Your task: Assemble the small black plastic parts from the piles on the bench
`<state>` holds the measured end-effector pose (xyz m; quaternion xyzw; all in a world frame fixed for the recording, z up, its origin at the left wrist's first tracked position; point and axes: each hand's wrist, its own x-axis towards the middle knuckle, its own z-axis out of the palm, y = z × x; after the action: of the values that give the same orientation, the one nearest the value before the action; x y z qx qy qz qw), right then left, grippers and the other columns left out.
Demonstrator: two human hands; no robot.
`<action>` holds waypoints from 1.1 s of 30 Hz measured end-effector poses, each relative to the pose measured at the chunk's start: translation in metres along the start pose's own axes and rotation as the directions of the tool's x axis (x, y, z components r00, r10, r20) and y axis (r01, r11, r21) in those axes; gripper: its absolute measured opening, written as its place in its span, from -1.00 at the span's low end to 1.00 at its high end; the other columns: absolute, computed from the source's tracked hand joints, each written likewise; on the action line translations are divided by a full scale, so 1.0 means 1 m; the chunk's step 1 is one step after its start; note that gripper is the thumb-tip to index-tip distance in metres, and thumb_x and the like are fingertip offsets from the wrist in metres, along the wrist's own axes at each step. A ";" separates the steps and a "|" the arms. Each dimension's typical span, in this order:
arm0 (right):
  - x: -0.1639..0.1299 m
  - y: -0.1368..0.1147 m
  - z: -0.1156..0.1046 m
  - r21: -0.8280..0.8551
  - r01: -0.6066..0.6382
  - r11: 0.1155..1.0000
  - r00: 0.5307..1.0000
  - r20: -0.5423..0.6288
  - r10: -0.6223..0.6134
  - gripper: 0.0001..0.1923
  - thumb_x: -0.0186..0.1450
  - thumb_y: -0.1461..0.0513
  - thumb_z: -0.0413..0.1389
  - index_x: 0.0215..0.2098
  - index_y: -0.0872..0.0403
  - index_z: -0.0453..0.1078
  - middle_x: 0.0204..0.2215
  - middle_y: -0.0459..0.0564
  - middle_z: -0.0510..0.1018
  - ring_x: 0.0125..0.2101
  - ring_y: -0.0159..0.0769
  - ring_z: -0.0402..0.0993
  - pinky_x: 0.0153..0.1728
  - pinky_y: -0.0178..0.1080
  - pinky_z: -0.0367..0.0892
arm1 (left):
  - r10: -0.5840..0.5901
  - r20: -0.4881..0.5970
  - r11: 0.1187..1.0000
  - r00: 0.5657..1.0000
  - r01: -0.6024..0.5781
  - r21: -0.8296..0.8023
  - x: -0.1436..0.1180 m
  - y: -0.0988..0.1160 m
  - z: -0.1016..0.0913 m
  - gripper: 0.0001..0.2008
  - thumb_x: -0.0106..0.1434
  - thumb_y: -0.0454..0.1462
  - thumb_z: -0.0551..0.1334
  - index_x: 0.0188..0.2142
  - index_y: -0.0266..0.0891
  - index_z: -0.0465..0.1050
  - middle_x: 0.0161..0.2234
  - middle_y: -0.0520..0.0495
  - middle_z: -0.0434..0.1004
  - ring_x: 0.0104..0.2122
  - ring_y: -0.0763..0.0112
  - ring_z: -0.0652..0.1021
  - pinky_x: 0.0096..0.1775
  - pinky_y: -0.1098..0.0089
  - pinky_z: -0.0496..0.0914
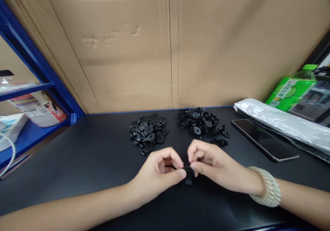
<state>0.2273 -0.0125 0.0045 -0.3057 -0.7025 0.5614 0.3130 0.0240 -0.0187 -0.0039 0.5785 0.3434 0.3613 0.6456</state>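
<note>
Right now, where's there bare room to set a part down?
The widest bare patch of tabletop lies between the blue frame and the left pile of black parts. A smaller one sits between the phone and the bracelet. It's crowded around the right pile of black parts, with stray pieces just beyond the right hand.

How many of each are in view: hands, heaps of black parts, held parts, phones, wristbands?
Hands, left hand and right hand: 2
Heaps, left heap and right heap: 2
Held black part, visible: 1
Phone: 1
Pale wristband: 1
Total: 7
</note>
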 end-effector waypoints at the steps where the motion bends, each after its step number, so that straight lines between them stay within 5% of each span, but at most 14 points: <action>1: -0.001 0.000 0.001 0.021 0.001 1.000 1.000 0.008 -0.001 -0.81 0.32 0.14 0.12 -0.31 0.06 0.21 -0.51 -0.15 0.43 -0.46 -0.40 0.38 -0.39 -0.33 0.25 | -0.006 -0.009 1.000 1.000 0.006 -0.003 0.000 0.000 0.000 -0.76 0.06 -0.28 0.41 -0.45 -0.30 0.35 -0.47 0.06 0.43 -0.47 0.52 0.47 -0.39 0.48 0.35; 5: -0.001 0.001 0.002 0.076 -0.071 0.995 0.997 0.045 0.067 -0.76 0.36 0.06 0.05 -0.24 0.07 0.21 -0.57 -0.14 0.46 -0.55 -0.43 0.31 -0.51 -0.37 0.14 | -0.003 -0.037 1.000 0.999 0.002 -0.025 0.001 0.000 0.000 -0.74 0.07 -0.29 0.40 -0.44 -0.29 0.30 -0.52 0.08 0.44 -0.51 0.53 0.47 -0.41 0.48 0.34; 8: 0.000 0.001 0.004 -0.044 -0.111 0.993 0.993 0.044 0.113 -0.70 0.36 0.03 0.04 -0.35 0.09 0.25 -0.59 -0.12 0.47 -0.60 -0.45 0.24 -0.56 -0.38 0.09 | 0.003 -0.051 0.999 0.999 -0.005 -0.044 0.001 0.001 0.001 -0.73 0.07 -0.30 0.41 -0.43 -0.29 0.30 -0.52 0.09 0.44 -0.52 0.54 0.48 -0.41 0.49 0.34; 12: 0.000 -0.001 0.006 -0.195 -0.057 0.979 0.997 0.036 0.065 -0.70 0.40 0.08 -0.02 -0.39 0.11 0.30 -0.58 -0.11 0.48 -0.59 -0.45 0.23 -0.54 -0.38 0.11 | 0.000 -0.048 0.998 0.999 -0.002 -0.056 0.001 0.003 0.002 -0.73 0.05 -0.30 0.42 -0.42 -0.29 0.32 -0.52 0.11 0.41 -0.52 0.53 0.48 -0.42 0.49 0.35; 24: -0.004 -0.001 0.009 -0.279 -0.014 0.960 1.000 -0.015 0.010 -0.67 0.41 0.16 -0.07 -0.50 0.09 0.26 -0.64 -0.16 0.39 -0.59 -0.44 0.22 -0.49 -0.35 0.12 | -0.036 -0.051 0.996 0.998 0.031 -0.086 0.000 0.005 0.005 -0.76 0.06 -0.31 0.39 -0.46 -0.30 0.32 -0.56 0.07 0.44 -0.51 0.51 0.48 -0.39 0.48 0.37; 29: -0.003 -0.001 0.007 -0.263 -0.003 0.965 0.999 0.035 0.013 -0.66 0.43 0.10 -0.08 -0.44 0.09 0.27 -0.60 -0.16 0.38 -0.56 -0.44 0.22 -0.47 -0.34 0.12 | 0.046 -0.048 0.998 0.998 -0.044 0.041 -0.007 0.005 0.007 -0.85 0.12 -0.34 0.31 -0.39 -0.27 0.32 -0.48 0.07 0.38 -0.48 0.51 0.46 -0.39 0.46 0.39; 33: -0.002 0.000 0.003 -0.164 -0.044 0.985 0.995 0.081 0.058 -0.67 0.45 0.04 -0.13 -0.26 0.09 0.30 -0.56 -0.15 0.40 -0.53 -0.44 0.23 -0.48 -0.36 0.12 | 0.283 -0.147 0.911 0.948 -0.218 0.349 -0.002 0.025 -0.012 -0.90 0.15 -0.34 0.26 -0.30 -0.26 0.41 -0.41 0.04 0.38 -0.39 0.46 0.47 -0.33 0.46 0.40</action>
<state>0.2256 -0.0157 0.0035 -0.3238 -0.7504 0.5228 0.2423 0.0107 -0.0124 0.0203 0.6792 0.3827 0.4340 0.4515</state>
